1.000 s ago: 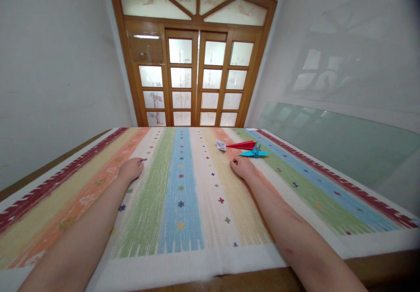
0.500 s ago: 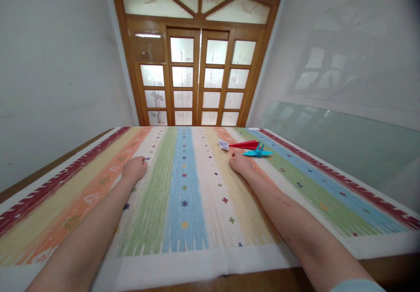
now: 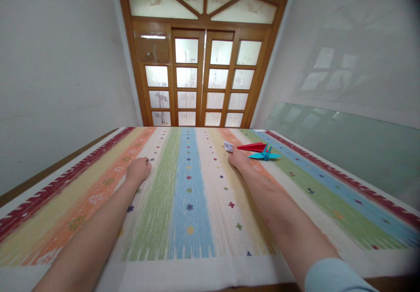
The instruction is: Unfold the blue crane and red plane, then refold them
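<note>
My left hand [image 3: 138, 169] rests on the striped tablecloth [image 3: 193, 187], its fingers curled in with nothing visible in them. Farther right, my right hand [image 3: 239, 158] reaches forward to a small white folded-paper piece [image 3: 228, 146]. Its fingertips meet the near right edge of this piece and seem to pinch it; the hand hides part of the contact. Just right of that hand lies a red paper plane [image 3: 253, 147], long and pointed. In front of the plane sits a blue paper crane [image 3: 265, 154] with its wings spread.
The cloth covers a wide table whose wooden edge [image 3: 49, 169] shows at the left. A pane of greenish glass [image 3: 344, 139] stands along the right side against the wall. Beyond the far edge are wooden doors [image 3: 201, 78] with glass panes.
My right hand has moved forward to the white folded-paper piece, from just short of it. The left hand stays in place. The whole view has shifted slightly.
</note>
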`<state>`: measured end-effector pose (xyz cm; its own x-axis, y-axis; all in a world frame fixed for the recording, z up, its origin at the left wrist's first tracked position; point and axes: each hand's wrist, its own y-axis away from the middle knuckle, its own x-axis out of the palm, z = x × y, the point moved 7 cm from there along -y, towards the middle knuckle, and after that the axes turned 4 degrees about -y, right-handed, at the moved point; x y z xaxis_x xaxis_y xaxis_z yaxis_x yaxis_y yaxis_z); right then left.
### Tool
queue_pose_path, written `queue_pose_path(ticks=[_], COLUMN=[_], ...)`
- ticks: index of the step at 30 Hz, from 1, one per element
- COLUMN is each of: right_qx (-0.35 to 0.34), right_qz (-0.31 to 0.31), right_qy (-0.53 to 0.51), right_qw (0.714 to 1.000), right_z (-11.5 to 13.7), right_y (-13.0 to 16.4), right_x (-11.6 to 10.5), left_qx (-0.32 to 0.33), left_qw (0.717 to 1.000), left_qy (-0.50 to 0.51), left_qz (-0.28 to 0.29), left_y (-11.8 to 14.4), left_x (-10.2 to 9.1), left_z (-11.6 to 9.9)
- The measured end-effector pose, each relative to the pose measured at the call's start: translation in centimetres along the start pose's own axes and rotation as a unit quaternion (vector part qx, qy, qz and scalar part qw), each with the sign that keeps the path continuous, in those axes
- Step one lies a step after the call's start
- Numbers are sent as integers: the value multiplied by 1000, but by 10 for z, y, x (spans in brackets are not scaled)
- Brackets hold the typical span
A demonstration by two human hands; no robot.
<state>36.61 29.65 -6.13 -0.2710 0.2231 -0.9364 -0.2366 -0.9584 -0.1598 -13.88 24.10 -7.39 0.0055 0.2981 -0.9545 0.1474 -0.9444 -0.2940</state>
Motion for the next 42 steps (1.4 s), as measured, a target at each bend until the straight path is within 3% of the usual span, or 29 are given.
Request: queue_pose_path(ticks=[12, 20, 24, 28, 29, 32, 34, 38, 42], right_qx=[-44, -119, -182, -254, -291, -365, -389, -434, -462], right_qz=[-31, -77, -82, -67, -67, -70, -75, -106, -138], right_qy=[33, 17, -9, -37, -52, -89, -108, -115, -128], right_qw=[998, 990, 980, 964, 953, 924, 912, 887, 867], right_z=[4, 22, 44, 64, 71, 88, 96, 110, 111], right_y=[13, 45, 82, 141, 159, 207, 228, 250, 256], right_x=[-20, -58, -75, -89, -94, -111, -121, -129, -122], left_qx=[-6, -15, 27, 144, 177, 265, 278, 282, 273], left_qw=[1000, 999, 996, 977, 968, 920, 904, 899, 910], left_qy=[15, 28, 64, 141, 167, 286, 319, 327, 308], left_qz=[2, 25, 60, 74, 63, -48, -66, -75, -52], left_y=[2, 13, 25, 53, 64, 100, 122, 148, 151], left_x=[-3, -12, -23, -60, -74, -127, -143, -146, -134], left_z=[-1, -12, -44, -100, -114, -146, -157, -162, -159])
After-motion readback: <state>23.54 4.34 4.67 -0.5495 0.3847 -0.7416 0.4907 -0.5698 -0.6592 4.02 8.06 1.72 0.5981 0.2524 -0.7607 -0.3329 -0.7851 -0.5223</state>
